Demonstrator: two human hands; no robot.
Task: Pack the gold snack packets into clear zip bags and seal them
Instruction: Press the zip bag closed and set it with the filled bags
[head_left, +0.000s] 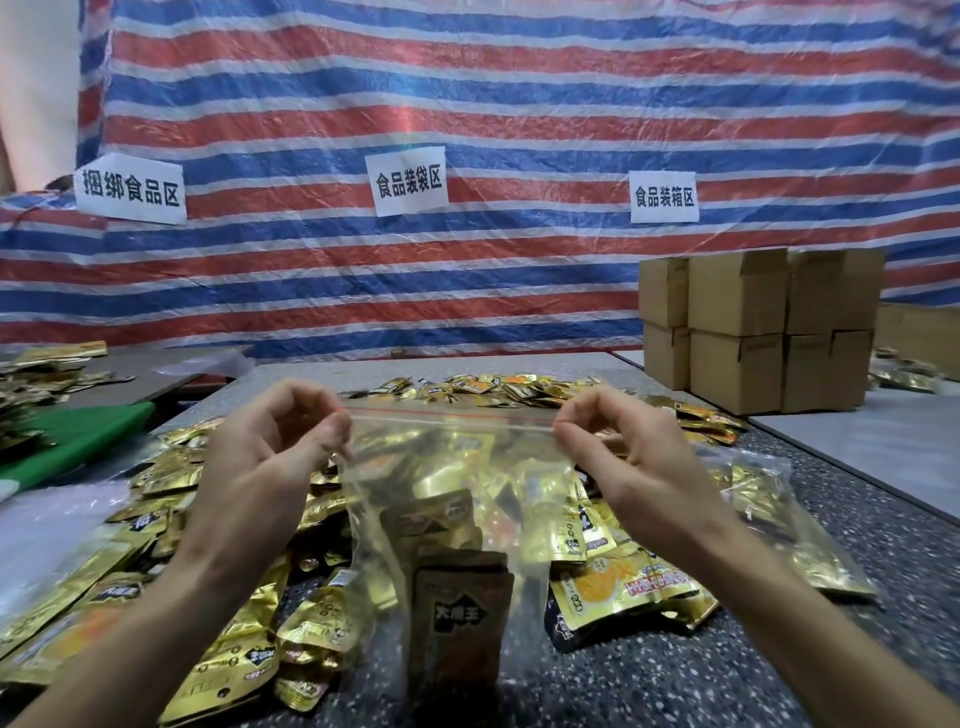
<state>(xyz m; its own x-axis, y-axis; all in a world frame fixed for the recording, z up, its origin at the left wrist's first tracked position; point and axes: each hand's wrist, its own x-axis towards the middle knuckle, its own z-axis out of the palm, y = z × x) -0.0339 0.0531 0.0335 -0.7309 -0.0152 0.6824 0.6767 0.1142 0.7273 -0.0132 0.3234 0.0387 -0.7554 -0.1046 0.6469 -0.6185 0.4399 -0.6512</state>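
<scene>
Loose gold snack packets (223, 670), glossy crinkled foil, lie heaped below our left hand (270, 457), which pinches one top corner of the clear zip bag (441, 467). Its red seal strip (447, 415) spans between our hands; packets hang inside. Our right hand (623, 457) pinches the other corner. Beyond, a sign (408, 182) reads 食品装袋区.

Brown packets (462, 618) inside zip bag (447, 457) hazed by plastic, print partly unreadable. Loose gold packets (62, 587) cut by left edge. Forearms (130, 649) cut by bottom edge. Cardboard boxes (737, 332) hide worktop (857, 447) behind.
</scene>
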